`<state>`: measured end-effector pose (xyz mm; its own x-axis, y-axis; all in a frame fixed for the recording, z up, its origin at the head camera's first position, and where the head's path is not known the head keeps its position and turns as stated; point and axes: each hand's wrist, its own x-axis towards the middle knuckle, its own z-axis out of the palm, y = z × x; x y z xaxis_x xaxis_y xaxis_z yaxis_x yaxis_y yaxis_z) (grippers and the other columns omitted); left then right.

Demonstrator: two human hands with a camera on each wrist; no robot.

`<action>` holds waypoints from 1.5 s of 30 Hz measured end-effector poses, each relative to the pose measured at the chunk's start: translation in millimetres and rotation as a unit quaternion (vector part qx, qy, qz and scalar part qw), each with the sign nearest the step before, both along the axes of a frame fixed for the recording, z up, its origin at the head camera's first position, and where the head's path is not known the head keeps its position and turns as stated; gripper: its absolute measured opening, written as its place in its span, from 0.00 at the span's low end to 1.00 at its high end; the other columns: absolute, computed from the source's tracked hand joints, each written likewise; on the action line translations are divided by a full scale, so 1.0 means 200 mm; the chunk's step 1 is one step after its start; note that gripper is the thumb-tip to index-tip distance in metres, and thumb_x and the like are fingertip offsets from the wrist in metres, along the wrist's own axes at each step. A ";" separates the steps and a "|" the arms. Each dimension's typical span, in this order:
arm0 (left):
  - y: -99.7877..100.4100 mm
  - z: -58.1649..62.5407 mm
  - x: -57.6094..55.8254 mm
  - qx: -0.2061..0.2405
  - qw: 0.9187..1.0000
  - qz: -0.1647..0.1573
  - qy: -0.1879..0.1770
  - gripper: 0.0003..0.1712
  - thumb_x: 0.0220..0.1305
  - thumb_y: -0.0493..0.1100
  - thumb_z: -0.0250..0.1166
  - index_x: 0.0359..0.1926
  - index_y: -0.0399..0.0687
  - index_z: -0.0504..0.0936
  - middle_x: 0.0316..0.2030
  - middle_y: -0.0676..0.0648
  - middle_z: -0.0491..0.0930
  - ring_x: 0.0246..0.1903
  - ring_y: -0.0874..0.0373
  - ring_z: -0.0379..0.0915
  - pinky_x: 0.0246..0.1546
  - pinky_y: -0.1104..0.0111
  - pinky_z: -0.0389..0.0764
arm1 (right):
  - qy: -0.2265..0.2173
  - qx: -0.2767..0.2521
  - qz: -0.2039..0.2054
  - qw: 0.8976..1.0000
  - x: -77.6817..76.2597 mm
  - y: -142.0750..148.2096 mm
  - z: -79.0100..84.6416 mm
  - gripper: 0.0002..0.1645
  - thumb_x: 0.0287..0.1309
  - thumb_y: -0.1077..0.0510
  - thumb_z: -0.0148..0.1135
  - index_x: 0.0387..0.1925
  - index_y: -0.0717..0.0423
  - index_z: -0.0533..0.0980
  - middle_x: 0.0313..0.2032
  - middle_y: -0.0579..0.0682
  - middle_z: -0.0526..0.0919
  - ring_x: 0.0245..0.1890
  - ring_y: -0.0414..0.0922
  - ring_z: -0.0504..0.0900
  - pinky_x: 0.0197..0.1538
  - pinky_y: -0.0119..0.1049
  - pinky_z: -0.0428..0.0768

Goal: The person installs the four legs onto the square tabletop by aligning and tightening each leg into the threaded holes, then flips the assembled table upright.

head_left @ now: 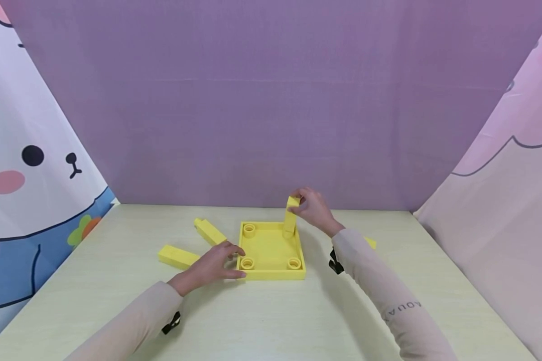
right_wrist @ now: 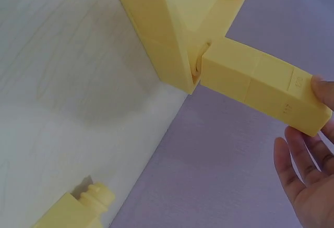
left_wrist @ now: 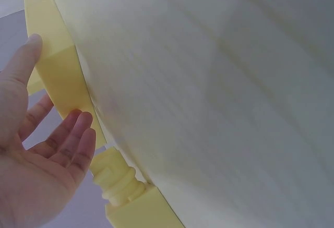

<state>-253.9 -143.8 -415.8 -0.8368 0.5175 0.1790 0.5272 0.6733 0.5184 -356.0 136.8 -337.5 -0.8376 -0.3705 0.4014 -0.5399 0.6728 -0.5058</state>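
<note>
A yellow square toy tabletop (head_left: 271,248) lies with its rimmed side up and three round sockets showing in its corners. In its far right corner a yellow table leg (head_left: 290,220) stands upright; its lower end is at the socket there. My right hand (head_left: 315,210) pinches the leg's top between thumb and fingers, also seen on the leg (right_wrist: 261,87) in the right wrist view. My left hand (head_left: 214,261) grips the tabletop's near left corner, thumb at the front side and fingers at the left rim. In the left wrist view several fingertips touch the tabletop's side (left_wrist: 62,71).
Two loose yellow legs, a far one (head_left: 210,231) and a near one (head_left: 177,256), lie left of the tabletop. Another yellow leg (head_left: 370,242) lies to the right, mostly behind the right sleeve. A purple cloth (head_left: 271,110) rises behind the table (head_left: 271,321).
</note>
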 end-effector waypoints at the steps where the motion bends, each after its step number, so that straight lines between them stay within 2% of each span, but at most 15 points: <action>1: 0.00 0.00 0.00 0.000 1.000 0.000 0.000 0.30 0.49 0.56 0.69 0.49 0.43 0.76 0.44 0.47 0.74 0.43 0.52 0.72 0.43 0.62 0.75 | -0.001 0.000 0.002 1.000 0.00 0.00 0.00 0.20 0.48 0.56 0.68 0.44 0.60 0.76 0.40 0.54 0.79 0.38 0.52 0.78 0.42 0.41 0.77; 11: 0.00 0.00 0.00 0.003 1.000 -0.001 0.001 0.31 0.49 0.57 0.68 0.49 0.42 0.76 0.45 0.47 0.74 0.43 0.52 0.72 0.43 0.60 0.75 | -0.004 0.024 0.058 0.998 0.00 0.02 0.06 0.21 0.49 0.60 0.67 0.45 0.64 0.75 0.44 0.59 0.78 0.44 0.54 0.77 0.49 0.49 0.75; 17: -0.01 0.00 0.00 0.005 1.000 0.002 0.008 0.30 0.49 0.56 0.69 0.48 0.43 0.77 0.44 0.47 0.75 0.42 0.53 0.72 0.42 0.62 0.76 | -0.018 0.045 0.082 0.995 -0.01 0.03 0.08 0.20 0.51 0.62 0.65 0.48 0.61 0.75 0.47 0.58 0.78 0.46 0.53 0.77 0.48 0.47 0.77; 24: 0.00 0.00 0.00 0.001 1.000 0.003 0.001 0.29 0.49 0.55 0.69 0.48 0.43 0.76 0.45 0.47 0.74 0.43 0.52 0.72 0.43 0.61 0.76 | -0.009 0.042 0.079 0.996 -0.02 0.03 0.06 0.19 0.51 0.63 0.65 0.47 0.60 0.76 0.48 0.58 0.79 0.44 0.53 0.77 0.48 0.48 0.77; 31: 0.00 0.01 0.01 0.002 1.000 0.003 -0.004 0.30 0.49 0.55 0.69 0.49 0.42 0.76 0.45 0.46 0.74 0.43 0.51 0.72 0.43 0.60 0.75 | 0.021 0.030 0.041 0.998 0.00 0.01 0.03 0.18 0.49 0.61 0.66 0.44 0.61 0.78 0.43 0.57 0.80 0.40 0.52 0.79 0.45 0.45 0.77; 36: 0.00 0.01 0.02 0.002 1.000 0.003 -0.004 0.30 0.49 0.56 0.69 0.49 0.42 0.76 0.45 0.45 0.74 0.44 0.50 0.72 0.44 0.60 0.75 | 0.018 0.027 0.027 0.999 0.01 0.00 0.02 0.18 0.51 0.60 0.65 0.45 0.61 0.77 0.43 0.58 0.79 0.40 0.53 0.78 0.46 0.46 0.77; 45: 0.00 0.01 0.01 0.005 1.000 0.011 -0.009 0.30 0.49 0.56 0.69 0.49 0.43 0.76 0.45 0.47 0.74 0.44 0.51 0.72 0.44 0.60 0.75 | 0.002 0.052 0.049 0.997 -0.01 0.02 0.04 0.20 0.50 0.58 0.66 0.47 0.59 0.76 0.47 0.57 0.77 0.45 0.53 0.76 0.47 0.48 0.76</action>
<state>-251.7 -143.0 -413.9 -0.8512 0.4971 0.1685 0.5024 0.6788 0.5355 -359.0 140.7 -330.0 -0.7939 -0.4903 0.3595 -0.6074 0.6648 -0.4348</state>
